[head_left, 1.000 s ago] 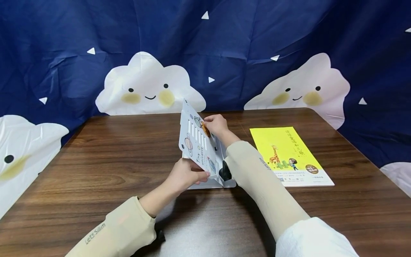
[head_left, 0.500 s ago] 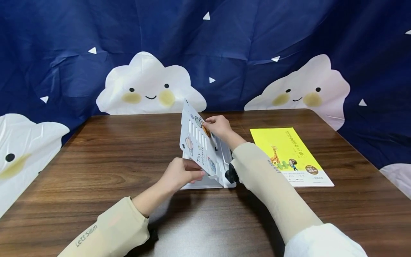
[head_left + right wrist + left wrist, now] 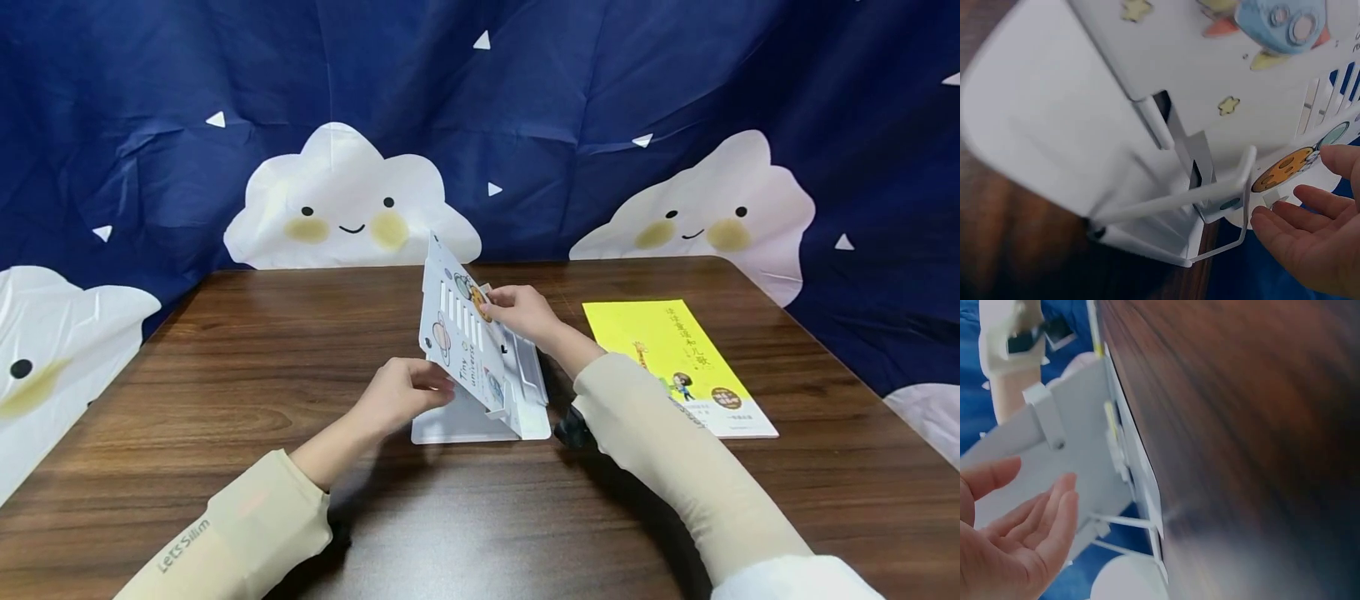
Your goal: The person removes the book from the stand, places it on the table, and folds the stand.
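A white book stand, printed with planets and "Tiny universe", stands on the table with its slotted panel tilted up from a flat base plate. To the left of the panel, my left hand has its fingers loosely bent. In the left wrist view, a gap shows between that hand's thumb and fingers, with nothing held. My right hand is at the panel's right side, near the orange planet picture. The right wrist view shows its thumb and fingers spread apart beside the panel and the wire support.
A yellow book with a giraffe and a child on its cover lies flat to the right, partly behind the right sleeve. The brown wooden table ends at a dark blue curtain with smiling clouds.
My left hand has let go of the panel's lower edge and moved left. My right hand has drawn slightly right and down from the panel. The book stand stays in place.
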A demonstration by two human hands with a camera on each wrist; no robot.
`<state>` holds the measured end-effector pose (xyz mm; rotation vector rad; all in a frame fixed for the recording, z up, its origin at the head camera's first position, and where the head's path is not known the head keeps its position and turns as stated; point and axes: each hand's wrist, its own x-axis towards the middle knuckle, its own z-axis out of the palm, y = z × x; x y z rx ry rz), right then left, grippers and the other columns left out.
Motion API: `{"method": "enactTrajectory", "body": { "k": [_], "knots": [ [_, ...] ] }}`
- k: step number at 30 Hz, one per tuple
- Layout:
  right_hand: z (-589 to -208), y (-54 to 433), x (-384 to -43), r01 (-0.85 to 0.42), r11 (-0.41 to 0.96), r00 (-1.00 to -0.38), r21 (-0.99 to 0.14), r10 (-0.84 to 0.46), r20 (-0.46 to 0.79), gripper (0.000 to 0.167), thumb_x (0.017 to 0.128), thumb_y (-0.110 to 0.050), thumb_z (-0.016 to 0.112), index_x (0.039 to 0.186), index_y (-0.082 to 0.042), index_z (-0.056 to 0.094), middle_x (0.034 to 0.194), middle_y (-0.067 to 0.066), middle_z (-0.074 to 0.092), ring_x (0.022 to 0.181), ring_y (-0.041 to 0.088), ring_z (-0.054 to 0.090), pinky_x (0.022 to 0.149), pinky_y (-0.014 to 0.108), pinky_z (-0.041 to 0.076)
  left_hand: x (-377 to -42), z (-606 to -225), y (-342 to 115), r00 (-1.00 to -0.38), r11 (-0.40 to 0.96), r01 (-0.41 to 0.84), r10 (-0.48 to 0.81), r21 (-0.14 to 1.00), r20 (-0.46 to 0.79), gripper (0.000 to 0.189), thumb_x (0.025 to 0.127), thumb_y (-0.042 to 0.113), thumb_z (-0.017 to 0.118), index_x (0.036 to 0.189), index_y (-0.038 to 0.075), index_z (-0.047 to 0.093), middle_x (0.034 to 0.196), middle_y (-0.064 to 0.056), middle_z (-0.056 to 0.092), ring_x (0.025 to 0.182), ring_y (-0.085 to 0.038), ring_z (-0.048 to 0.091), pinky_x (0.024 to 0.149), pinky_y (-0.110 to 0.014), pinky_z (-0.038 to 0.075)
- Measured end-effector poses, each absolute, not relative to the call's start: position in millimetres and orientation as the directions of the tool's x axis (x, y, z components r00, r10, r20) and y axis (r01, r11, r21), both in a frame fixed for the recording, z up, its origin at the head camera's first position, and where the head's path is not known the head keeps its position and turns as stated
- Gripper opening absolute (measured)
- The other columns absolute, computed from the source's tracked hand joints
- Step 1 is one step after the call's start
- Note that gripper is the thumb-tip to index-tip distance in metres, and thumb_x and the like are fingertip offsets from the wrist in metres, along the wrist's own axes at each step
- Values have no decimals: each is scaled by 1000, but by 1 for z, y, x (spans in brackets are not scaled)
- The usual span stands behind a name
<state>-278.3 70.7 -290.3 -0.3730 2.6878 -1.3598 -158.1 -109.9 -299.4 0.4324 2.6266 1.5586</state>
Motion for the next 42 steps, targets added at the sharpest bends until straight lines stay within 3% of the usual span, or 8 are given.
{"method": "enactTrajectory", "body": {
  "k": [6,12,19,25,34,42],
  "knots": [
    [-294,78,-263,-232,564,-939,-793,-342,32,44,84,-22,56,119,3,48,119,16,48,104,27,47,84,35,39,-164,-301,-122,-970,572,197,231,796,74,38,73,8,64,107,-6,56,89,-10,63,83,-19,59,73,-31,46],
    [-293,81,-240,-277,504,-904,-818,-424,45,44,86,-20,54,121,3,44,121,17,46,102,27,50,83,35,41,-171,-304,-133,-967,670,215,247,711,60,47,73,14,67,113,-5,51,99,-15,60,91,-23,56,78,-35,43],
    [-294,81,-213,-376,436,-847,-818,-520,112,48,86,-20,53,123,7,40,123,19,43,106,27,47,86,35,39,-186,-312,-140,-945,740,281,326,611,40,72,70,28,70,125,-7,37,121,-20,45,111,-30,42,90,-40,33],
    [-301,85,-197,-389,408,-820,-826,-563,108,54,84,-21,58,126,5,38,124,19,42,112,29,40,87,37,37,-206,-317,-147,-917,768,357,395,532,45,85,68,38,68,129,-8,30,126,-21,39,116,-30,36,93,-42,29],
    [-306,91,-188,-360,402,-791,-842,-610,47,76,72,-26,70,133,-5,30,131,13,34,118,24,32,92,42,31,-226,-322,-152,-918,678,245,393,693,-60,87,65,35,73,135,9,28,130,-14,37,118,-25,32,95,-39,26],
    [-307,90,-180,-382,490,-815,-784,-578,36,87,67,-30,74,136,-10,25,130,13,35,116,23,33,93,42,28,-235,-330,-146,-920,599,187,385,779,-76,77,65,23,74,131,9,36,130,-13,37,119,-27,30,95,-40,25]
  ]
}}
